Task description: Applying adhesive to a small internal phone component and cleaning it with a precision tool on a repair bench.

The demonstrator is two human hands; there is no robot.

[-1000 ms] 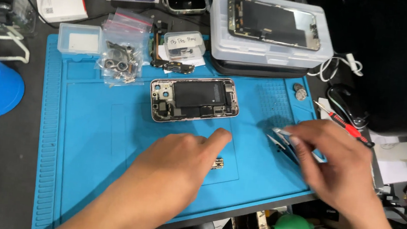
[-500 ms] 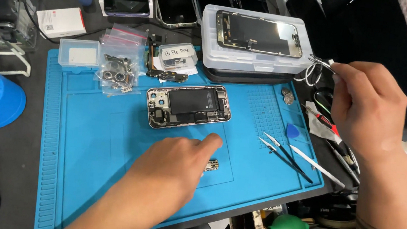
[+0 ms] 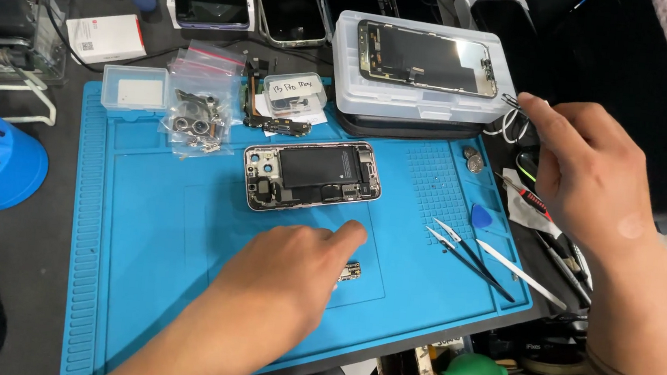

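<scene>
Opened phone (image 3: pixel 312 176), innards bared; left hand (image 3: pixel 284 276) slack, right hand (image 3: pixel 587 175) pinching tweezers (image 3: pixel 511 101).

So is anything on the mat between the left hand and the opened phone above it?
Nothing visible: bare blue mat separates the left hand from the opened phone. A small metal part lies beside the hand's fingers, to their right, not in that path.

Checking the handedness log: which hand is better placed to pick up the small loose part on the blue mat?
Left. The left hand rests beside the small part; the right hand is raised by the clear tray.
</scene>
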